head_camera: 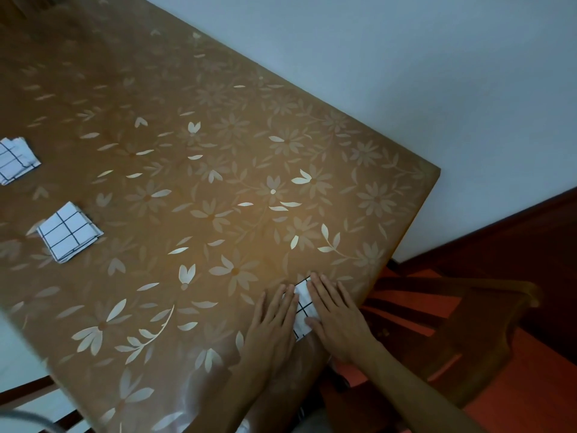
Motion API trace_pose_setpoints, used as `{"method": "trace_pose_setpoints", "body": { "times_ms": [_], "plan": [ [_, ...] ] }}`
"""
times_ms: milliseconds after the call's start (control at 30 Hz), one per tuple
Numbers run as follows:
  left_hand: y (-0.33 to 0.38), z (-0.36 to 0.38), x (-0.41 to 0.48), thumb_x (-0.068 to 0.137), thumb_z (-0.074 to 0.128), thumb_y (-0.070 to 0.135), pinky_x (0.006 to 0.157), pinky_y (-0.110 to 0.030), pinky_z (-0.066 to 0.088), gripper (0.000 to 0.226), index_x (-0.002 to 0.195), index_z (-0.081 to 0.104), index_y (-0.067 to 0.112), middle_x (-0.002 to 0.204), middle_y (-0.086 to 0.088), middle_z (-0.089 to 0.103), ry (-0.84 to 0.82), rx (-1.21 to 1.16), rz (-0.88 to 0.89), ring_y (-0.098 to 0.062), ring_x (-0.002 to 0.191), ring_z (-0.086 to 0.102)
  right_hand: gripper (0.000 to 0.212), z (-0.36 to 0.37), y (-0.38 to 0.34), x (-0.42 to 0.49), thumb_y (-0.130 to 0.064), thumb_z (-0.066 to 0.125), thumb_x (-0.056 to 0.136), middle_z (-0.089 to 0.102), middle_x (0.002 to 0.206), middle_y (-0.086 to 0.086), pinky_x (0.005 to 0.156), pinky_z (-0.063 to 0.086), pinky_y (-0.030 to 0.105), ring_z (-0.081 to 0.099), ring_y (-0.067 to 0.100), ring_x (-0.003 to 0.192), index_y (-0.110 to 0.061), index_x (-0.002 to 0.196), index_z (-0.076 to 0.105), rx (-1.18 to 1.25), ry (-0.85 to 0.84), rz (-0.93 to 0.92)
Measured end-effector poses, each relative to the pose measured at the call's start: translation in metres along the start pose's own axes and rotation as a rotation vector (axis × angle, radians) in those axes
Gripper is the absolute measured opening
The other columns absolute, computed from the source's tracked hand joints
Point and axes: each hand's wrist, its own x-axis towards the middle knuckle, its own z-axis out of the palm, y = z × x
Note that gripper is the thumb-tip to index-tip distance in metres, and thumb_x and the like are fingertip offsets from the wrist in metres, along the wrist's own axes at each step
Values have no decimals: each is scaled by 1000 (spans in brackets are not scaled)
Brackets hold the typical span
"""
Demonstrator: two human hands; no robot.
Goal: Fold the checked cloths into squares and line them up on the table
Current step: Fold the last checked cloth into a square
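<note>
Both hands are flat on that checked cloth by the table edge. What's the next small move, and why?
Probably lift the hands and carry this cloth toward the folded square at left. Left hand and right hand press it flat, and it already looks folded small. Two folded cloths, the other farther back, lie spaced in a row on the table; this one sits well apart from them.

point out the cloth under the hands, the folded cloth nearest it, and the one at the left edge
cloth under the hands (302,310), head view, checked strip showing between both hands
nearer folded cloth (69,231), head view, centre of top face
left-edge folded cloth (14,160), head view, visible top face
</note>
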Motion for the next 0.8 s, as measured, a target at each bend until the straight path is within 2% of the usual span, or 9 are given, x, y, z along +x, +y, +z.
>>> {"method": "trace_pose_setpoints", "body": {
  "times_ms": [100, 167, 200, 267, 367, 433, 600, 733, 800],
  "plan": [
    [17, -4, -2, 101, 25, 50, 118, -50, 17, 62, 148, 44, 14, 159, -8, 29, 13, -13, 11, -23, 148, 25, 67, 2, -2, 1, -49, 24, 102, 12, 164, 9, 117, 13, 47, 10, 23, 151, -9, 156, 17, -27, 0, -3],
    [23, 2, -5, 99, 37, 44, 123, -45, 8, 61, 154, 32, 20, 164, -2, 15, 57, -55, -62, -20, 153, 10, 67, 0, -1, 0, -49, 25, 102, 14, 164, 9, 117, 13, 47, 11, 22, 151, -9, 155, 19, -24, 9, -18],
    [23, 3, -6, 98, 39, 41, 124, -45, 6, 62, 155, 29, 21, 165, -1, 14, 59, -62, -95, -19, 154, 2, 67, -2, 0, -1, -49, 25, 102, 13, 164, 8, 117, 13, 46, 10, 22, 151, -10, 155, 19, -12, 20, -27],
    [18, 4, -4, 98, 32, 44, 122, -49, 9, 61, 153, 34, 17, 163, -8, 22, 42, -19, -28, -21, 154, -3, 65, -4, 3, -3, -44, 25, 102, 9, 165, 8, 118, 12, 44, 4, 20, 152, -10, 156, 15, 39, 41, -32],
    [11, 7, -3, 99, 13, 51, 114, -55, 23, 68, 155, 28, 14, 162, -12, 24, -44, -21, -2, -25, 152, 14, 59, -3, 1, -9, -35, 19, 104, 10, 164, 11, 120, 13, 44, 3, 22, 152, -7, 155, 18, 24, 47, -95],
    [12, 5, -3, 100, 11, 51, 113, -55, 23, 69, 155, 27, 14, 162, -11, 24, -42, -54, -15, -25, 151, 19, 58, 3, 0, -12, -35, 17, 104, 13, 163, 13, 119, 14, 44, 6, 23, 152, -6, 154, 20, -11, 30, -157],
    [10, 1, -8, 102, 14, 51, 115, -56, 19, 63, 157, 24, 22, 164, -7, 21, -29, -34, -47, -24, 151, 22, 62, -1, 10, -8, -44, 26, 103, 15, 163, 8, 116, 15, 44, 10, 18, 151, -11, 155, 19, -34, 16, -140],
    [13, 0, -17, 99, 35, 52, 115, -56, 20, 64, 157, 21, 31, 164, -4, 20, 25, -92, -111, -26, 151, 20, 60, 3, 2, -10, -42, 25, 102, 17, 163, 8, 118, 17, 46, 7, 18, 152, -11, 155, 22, -4, 7, -77],
    [15, -2, -20, 98, 35, 52, 114, -57, 21, 64, 157, 21, 30, 164, -5, 20, 8, -100, -127, -26, 151, 21, 59, 5, -6, -13, -38, 25, 102, 19, 162, 10, 118, 20, 48, 10, 19, 151, -10, 154, 26, -6, 34, -48]
  ]
}}
